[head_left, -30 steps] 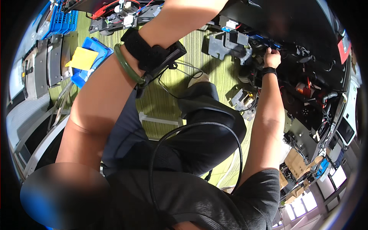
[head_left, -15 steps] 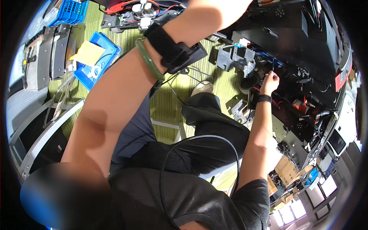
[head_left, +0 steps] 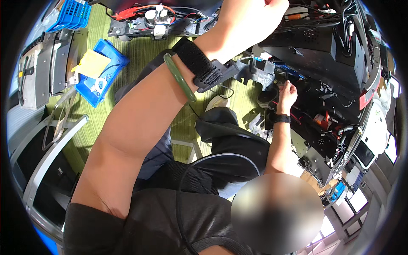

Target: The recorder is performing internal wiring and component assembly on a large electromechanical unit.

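Observation:
My left hand (head_left: 255, 21) is at the top edge, beside the black metal box (head_left: 312, 53) of an open machine. Its fingers are mostly cut off, so any grip is hidden. A green bangle (head_left: 179, 77) and a black strap with a small device (head_left: 212, 76) sit on that wrist. Further right, my right hand (head_left: 287, 97) reaches into the machine's dark, cable-filled interior (head_left: 312, 91). Its fingers are pinched together; a thin dark shape shows at the tips, too small to name. A grey metal bracket (head_left: 257, 73) lies just left of this hand.
A wheeled chassis with red and black wires (head_left: 158, 21) stands at the far side. Left are a blue tray (head_left: 91, 91) with a yellow sheet, a blue crate (head_left: 70, 17) and a metal-framed ladder-like stand (head_left: 55, 148). Cables (head_left: 346, 29) hang over the machine.
My left forearm has swung right and nearer, bringing more of the hand into view. The right hand has shifted slightly left, still pinched. The whole view has shifted a little.

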A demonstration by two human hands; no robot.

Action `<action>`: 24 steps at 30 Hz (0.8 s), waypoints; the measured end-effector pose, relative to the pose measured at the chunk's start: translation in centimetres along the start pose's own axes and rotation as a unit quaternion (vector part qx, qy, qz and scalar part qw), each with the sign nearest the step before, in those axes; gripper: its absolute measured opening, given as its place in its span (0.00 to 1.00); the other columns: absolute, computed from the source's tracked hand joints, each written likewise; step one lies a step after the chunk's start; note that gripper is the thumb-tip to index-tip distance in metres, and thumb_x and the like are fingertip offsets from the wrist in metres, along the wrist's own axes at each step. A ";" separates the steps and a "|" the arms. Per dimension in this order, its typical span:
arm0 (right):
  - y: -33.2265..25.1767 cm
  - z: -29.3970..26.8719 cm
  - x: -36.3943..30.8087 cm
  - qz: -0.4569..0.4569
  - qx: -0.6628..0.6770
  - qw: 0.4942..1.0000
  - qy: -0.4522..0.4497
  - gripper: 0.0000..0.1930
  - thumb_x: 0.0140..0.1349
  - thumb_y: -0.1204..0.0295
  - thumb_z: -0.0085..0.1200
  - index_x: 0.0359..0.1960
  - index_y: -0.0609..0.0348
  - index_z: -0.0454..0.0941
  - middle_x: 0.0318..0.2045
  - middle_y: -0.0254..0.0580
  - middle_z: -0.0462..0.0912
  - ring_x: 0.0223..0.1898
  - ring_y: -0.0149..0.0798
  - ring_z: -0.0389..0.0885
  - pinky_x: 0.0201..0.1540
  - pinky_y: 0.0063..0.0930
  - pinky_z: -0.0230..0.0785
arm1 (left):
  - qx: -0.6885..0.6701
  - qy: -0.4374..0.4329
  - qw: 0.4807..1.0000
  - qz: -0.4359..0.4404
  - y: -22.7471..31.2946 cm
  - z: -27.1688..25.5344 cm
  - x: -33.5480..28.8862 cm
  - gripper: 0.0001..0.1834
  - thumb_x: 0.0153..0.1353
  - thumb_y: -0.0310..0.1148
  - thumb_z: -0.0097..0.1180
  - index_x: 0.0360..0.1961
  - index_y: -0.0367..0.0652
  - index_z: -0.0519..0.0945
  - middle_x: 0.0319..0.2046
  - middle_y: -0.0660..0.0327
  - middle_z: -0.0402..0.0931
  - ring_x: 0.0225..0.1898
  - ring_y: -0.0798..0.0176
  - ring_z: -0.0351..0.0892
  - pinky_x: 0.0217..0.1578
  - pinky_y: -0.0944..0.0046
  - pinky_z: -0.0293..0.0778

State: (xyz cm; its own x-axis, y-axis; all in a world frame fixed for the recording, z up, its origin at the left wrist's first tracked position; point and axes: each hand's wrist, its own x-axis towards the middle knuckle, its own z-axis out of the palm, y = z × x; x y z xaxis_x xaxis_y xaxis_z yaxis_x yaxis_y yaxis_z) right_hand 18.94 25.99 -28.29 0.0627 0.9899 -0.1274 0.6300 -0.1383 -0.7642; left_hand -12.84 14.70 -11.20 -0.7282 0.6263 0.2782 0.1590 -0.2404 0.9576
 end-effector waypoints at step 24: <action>1.7 0.0 1.8 -0.110 -0.190 0.967 0.130 0.13 0.54 0.65 0.55 0.33 0.64 0.75 0.27 0.47 0.80 0.29 0.43 0.79 0.37 0.33 0.71 | 0.086 -0.045 0.994 -0.055 -0.4 2.5 -1.1 0.08 0.58 0.31 0.53 0.33 0.37 0.79 0.23 0.60 0.77 0.24 0.71 0.71 0.29 0.70 0.68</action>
State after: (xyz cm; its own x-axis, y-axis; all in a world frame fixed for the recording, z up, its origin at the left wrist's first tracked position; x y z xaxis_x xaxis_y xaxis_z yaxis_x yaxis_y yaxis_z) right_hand 20.14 27.56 -29.86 0.0557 0.9754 0.2134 0.8857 0.0504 -0.4615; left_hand -10.42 15.96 -11.70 -0.6861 0.7073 0.1700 0.1997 -0.0416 0.9790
